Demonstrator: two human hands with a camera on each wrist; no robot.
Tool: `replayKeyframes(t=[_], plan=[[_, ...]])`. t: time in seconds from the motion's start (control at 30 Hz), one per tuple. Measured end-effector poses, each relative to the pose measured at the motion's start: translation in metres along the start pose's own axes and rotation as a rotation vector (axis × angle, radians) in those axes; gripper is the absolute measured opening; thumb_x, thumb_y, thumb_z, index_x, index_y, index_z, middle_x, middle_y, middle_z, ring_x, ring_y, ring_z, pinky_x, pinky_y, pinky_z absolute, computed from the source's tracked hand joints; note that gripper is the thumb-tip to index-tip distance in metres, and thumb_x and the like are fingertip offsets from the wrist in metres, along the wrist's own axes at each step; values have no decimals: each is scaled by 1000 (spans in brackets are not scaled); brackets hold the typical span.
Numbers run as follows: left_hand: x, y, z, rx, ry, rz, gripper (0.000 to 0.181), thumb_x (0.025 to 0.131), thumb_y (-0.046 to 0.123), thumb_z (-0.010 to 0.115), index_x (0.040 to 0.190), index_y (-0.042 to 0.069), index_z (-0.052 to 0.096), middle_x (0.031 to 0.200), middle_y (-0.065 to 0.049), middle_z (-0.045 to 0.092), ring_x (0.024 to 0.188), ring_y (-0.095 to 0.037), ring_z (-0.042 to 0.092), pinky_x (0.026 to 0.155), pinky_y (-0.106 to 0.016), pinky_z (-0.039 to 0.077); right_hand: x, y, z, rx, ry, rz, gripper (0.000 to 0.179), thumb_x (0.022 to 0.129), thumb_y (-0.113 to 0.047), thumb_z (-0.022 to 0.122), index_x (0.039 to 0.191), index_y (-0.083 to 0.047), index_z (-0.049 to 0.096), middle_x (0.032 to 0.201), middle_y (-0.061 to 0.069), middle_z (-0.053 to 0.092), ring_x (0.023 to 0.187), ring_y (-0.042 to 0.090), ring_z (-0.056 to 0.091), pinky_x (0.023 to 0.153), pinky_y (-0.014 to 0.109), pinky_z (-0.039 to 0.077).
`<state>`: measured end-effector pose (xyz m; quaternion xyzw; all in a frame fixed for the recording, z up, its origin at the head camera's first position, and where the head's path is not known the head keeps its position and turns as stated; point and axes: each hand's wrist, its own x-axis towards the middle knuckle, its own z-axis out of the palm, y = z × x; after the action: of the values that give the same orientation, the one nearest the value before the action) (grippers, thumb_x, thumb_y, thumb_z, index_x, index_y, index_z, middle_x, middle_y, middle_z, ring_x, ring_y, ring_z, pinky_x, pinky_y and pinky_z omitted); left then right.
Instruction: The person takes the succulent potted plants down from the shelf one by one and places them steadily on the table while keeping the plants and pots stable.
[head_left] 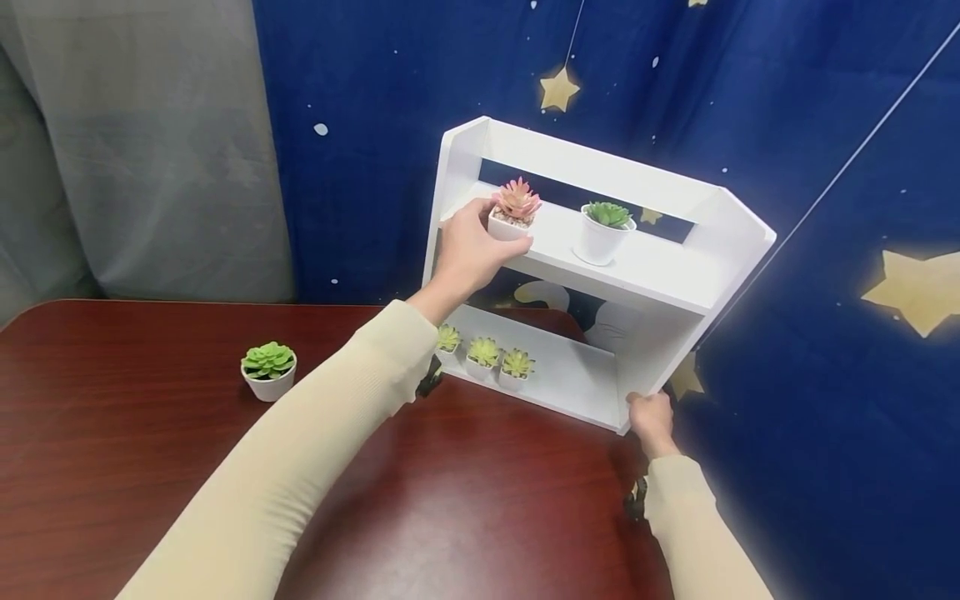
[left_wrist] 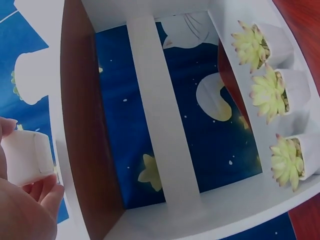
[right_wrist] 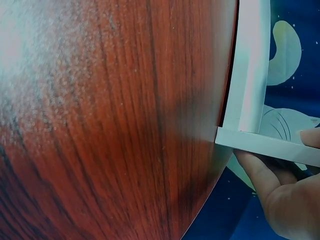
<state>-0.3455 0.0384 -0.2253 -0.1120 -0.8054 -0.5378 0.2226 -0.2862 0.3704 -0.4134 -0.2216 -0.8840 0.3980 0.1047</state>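
My left hand (head_left: 477, 243) pinches the white pot of a pink succulent (head_left: 517, 202) at the left part of the upper shelf; in the left wrist view the pot (left_wrist: 29, 157) sits between thumb and fingers. Whether its base touches the board is hard to tell. Low on the right, my right hand (head_left: 651, 421) grips the side panel of the white two-tier shelf (head_left: 585, 158), and in the right wrist view thumb and fingers lie on either side of the panel (right_wrist: 270, 144). A green succulent in a white pot (head_left: 602, 233) stands on the upper shelf, right of the pink one.
Three small yellow-green succulents (head_left: 483, 353) stand in a row at the lower shelf's left. Another green succulent (head_left: 268, 371) stands on the reddish-brown table (head_left: 450, 500), left of the left forearm. A blue star-patterned curtain (head_left: 360, 167) hangs right behind the shelf.
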Motion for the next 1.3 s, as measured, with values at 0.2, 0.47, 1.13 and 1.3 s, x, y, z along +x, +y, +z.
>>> replayKeyframes(t=[0.2,0.47,1.13,1.3], plan=[[-11,-9,-14,-20,17,34,74,78,35,85,139,5,57,139,-12,65,126,-22,62,105,-35,53,1,-2,0,-11,-2,-9,49,96,-18,47,132,16,50,130,38,56,118,49,55,104,60,42],[-25,-24,-30,-3,35,9,76,78,41,84,140,9,56,136,-9,66,117,-20,65,95,-37,59,0,-2,1,-20,9,-18,50,96,-18,47,132,16,50,130,38,56,119,50,55,104,60,43],[-62,-83,-55,32,77,-32,74,74,31,88,136,5,58,125,-13,72,110,-23,70,89,-40,61,1,1,1,-18,7,-18,48,96,-17,48,128,18,52,126,40,57,116,51,56,103,61,44],[-72,-97,-57,63,83,-31,74,73,28,88,135,3,57,126,-16,71,111,-25,70,90,-41,61,1,1,1,-7,8,-10,48,97,-17,48,129,18,51,125,40,57,116,51,56,103,61,43]])
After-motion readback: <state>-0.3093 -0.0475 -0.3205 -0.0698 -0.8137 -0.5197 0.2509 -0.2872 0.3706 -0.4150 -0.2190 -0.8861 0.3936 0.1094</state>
